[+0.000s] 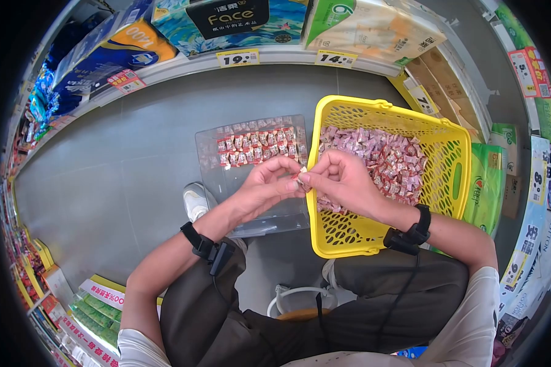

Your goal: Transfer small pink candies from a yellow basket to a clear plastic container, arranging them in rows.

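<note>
My left hand [268,188] and my right hand [343,183] meet over the near-left rim of a yellow shopping basket [376,249]. Both pinch one small wrapped candy [301,178], red and white, mostly covered by the fingertips. Inside the basket lies a heap of wrapped candies [395,162], pinkish-purple on the left and red-brown on the right. Left of the basket stands a clear plastic box [251,229]. Several rows of red and white wrapped candies [257,147] lie in its far part, and its near part shows bare bottom. My left forearm passes above the box.
Shelves with tissue packs [226,24] and price tags [239,57] run along the far side. Green packs [485,189] stand close behind the basket on the right. My shoe [196,202] is beside the box on the grey floor [116,183]. Another low shelf [98,306] is at lower left.
</note>
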A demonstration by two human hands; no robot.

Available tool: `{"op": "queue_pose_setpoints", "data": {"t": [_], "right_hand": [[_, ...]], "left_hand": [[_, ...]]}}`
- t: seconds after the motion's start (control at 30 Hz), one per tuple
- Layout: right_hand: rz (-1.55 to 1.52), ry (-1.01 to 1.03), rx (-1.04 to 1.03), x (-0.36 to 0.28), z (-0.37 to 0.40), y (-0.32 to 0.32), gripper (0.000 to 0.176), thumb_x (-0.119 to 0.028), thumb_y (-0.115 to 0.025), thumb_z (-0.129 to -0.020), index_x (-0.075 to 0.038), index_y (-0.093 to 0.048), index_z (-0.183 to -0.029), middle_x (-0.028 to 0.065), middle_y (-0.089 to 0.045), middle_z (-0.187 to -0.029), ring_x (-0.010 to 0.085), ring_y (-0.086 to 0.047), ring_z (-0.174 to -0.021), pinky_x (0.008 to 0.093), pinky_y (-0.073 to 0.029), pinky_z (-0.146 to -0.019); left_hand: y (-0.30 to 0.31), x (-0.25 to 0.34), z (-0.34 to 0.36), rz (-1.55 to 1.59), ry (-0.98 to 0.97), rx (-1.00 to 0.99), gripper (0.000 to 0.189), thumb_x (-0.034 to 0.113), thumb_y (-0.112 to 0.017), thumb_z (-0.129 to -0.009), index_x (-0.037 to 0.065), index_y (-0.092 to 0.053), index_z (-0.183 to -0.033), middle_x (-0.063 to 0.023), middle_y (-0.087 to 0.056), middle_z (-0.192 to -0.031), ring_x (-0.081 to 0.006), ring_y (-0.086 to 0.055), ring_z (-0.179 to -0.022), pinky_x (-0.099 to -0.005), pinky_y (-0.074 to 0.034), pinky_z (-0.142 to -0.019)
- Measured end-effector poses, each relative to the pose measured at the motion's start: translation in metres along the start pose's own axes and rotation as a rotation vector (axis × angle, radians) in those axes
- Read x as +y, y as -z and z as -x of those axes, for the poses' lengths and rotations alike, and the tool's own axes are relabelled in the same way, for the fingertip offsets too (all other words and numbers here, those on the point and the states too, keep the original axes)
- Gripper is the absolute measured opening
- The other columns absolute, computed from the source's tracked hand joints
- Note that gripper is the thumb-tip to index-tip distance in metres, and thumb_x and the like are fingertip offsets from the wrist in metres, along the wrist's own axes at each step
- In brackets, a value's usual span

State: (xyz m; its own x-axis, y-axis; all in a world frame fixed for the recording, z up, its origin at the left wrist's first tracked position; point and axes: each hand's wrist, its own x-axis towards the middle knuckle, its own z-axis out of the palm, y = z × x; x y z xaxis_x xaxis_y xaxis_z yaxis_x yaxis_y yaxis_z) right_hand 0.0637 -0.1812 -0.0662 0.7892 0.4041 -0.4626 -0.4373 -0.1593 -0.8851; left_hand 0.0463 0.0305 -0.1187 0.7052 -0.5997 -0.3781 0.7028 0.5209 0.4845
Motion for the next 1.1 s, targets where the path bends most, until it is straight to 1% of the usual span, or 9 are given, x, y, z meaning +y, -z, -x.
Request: {"op": "queue_pose_setpoints", "data": {"t": [0.07,0.17,0.3,0.4,0.5,0.6,0.8,1.03,1.1], "right_hand": [[0.002,-0.086,-0.016,-0.006,0.002,0.0,0.022,-0.018,-0.071,-0.094,-0.001,-0.058,-0.091,0.0052,-0.066,-0.07,0.005,-0.055,-0.05,0.0212,-0.039,-0.041],[-0.117,-0.099,0.025,-0.004,0.003,-0.007,0.017,-0.013,-0.066,-0.098,-0.003,-0.054,-0.09,0.0036,-0.061,-0.064,0.0048,-0.049,-0.042,0.0214,-0.035,-0.038],[-0.138,-0.142,0.006,0.0,-0.003,-0.002,0.018,-0.018,-0.061,-0.101,-0.004,-0.053,-0.093,0.0038,-0.059,-0.064,0.006,-0.048,-0.043,0.0216,-0.035,-0.039],[-0.265,-0.172,0.029,0.004,-0.007,0.006,0.021,-0.024,-0.058,-0.103,-0.006,-0.054,-0.093,0.0027,-0.058,-0.064,0.0068,-0.049,-0.045,0.0213,-0.036,-0.042],[-0.209,-0.169,0.103,0.018,-0.013,0.02,0.022,-0.027,-0.057,-0.103,-0.007,-0.055,-0.093,0.0011,-0.056,-0.065,0.0071,-0.048,-0.048,0.0205,-0.035,-0.043],[-0.272,-0.231,0.21,0.032,-0.017,0.033,0.02,-0.024,-0.059,-0.101,-0.006,-0.057,-0.091,0.0014,-0.057,-0.065,0.0078,-0.048,-0.048,0.0209,-0.034,-0.043],[-0.297,-0.367,0.29,0.063,-0.018,0.053,0.022,-0.027,-0.059,-0.099,-0.006,-0.057,-0.094,0.0006,-0.054,-0.067,0.0086,-0.047,-0.05,0.0231,-0.031,-0.043],[-0.285,-0.442,0.271,0.079,-0.015,0.059,0.022,-0.027,-0.059,-0.099,-0.006,-0.056,-0.097,0.0003,-0.055,-0.069,0.0083,-0.047,-0.05,0.0242,-0.03,-0.042],[-0.291,-0.444,0.264,0.079,-0.015,0.058,0.022,-0.027,-0.059,-0.099,-0.006,-0.056,-0.097,0.0002,-0.055,-0.069,0.0083,-0.047,-0.05,0.0242,-0.03,-0.042]], "left_hand": [[0.004,-0.005,-0.002,-0.12,-0.059,0.019,0.018,0.006,-0.069,-0.094,0.002,-0.062,-0.11,-0.0058,-0.066,-0.102,-0.0164,-0.066,-0.098,-0.0343,-0.055,-0.092],[0.008,-0.005,-0.006,-0.252,-0.109,0.038,0.019,0.008,-0.068,-0.095,0.003,-0.062,-0.112,-0.0058,-0.067,-0.103,-0.0167,-0.066,-0.099,-0.0356,-0.057,-0.09],[0.004,-0.002,-0.003,-0.181,-0.069,0.157,0.019,0.011,-0.067,-0.096,0.003,-0.061,-0.112,-0.0064,-0.067,-0.104,-0.0172,-0.067,-0.099,-0.0366,-0.059,-0.086],[0.019,0.001,-0.004,-0.139,-0.076,0.226,0.016,0.014,-0.064,-0.099,0.008,-0.06,-0.113,-0.0036,-0.064,-0.107,-0.0166,-0.065,-0.099,-0.0369,-0.057,-0.086],[0.055,-0.012,-0.012,-0.263,-0.077,0.692,0.018,0.02,-0.062,-0.101,0.011,-0.059,-0.116,-0.0016,-0.063,-0.106,-0.0152,-0.062,-0.097,-0.0356,-0.055,-0.079],[0.095,-0.031,-0.007,-0.461,0.015,0.852,0.016,0.02,-0.062,-0.101,0.011,-0.061,-0.114,0.0004,-0.063,-0.101,-0.0126,-0.061,-0.092,-0.0324,-0.052,-0.074],[0.135,-0.068,-0.004,-0.6,0.017,0.968,0.014,0.022,-0.063,-0.1,0.013,-0.064,-0.109,0.0032,-0.063,-0.089,-0.0089,-0.058,-0.082,-0.0288,-0.048,-0.069],[0.154,-0.081,-0.01,-0.639,0.01,0.953,0.014,0.022,-0.063,-0.1,0.014,-0.064,-0.111,0.0037,-0.062,-0.089,-0.0085,-0.057,-0.082,-0.0276,-0.047,-0.068],[0.162,-0.089,-0.015,-0.662,-0.071,0.949,0.014,0.019,-0.063,-0.099,0.013,-0.063,-0.112,0.0038,-0.062,-0.087,-0.0089,-0.057,-0.082,-0.0271,-0.046,-0.069]]}}
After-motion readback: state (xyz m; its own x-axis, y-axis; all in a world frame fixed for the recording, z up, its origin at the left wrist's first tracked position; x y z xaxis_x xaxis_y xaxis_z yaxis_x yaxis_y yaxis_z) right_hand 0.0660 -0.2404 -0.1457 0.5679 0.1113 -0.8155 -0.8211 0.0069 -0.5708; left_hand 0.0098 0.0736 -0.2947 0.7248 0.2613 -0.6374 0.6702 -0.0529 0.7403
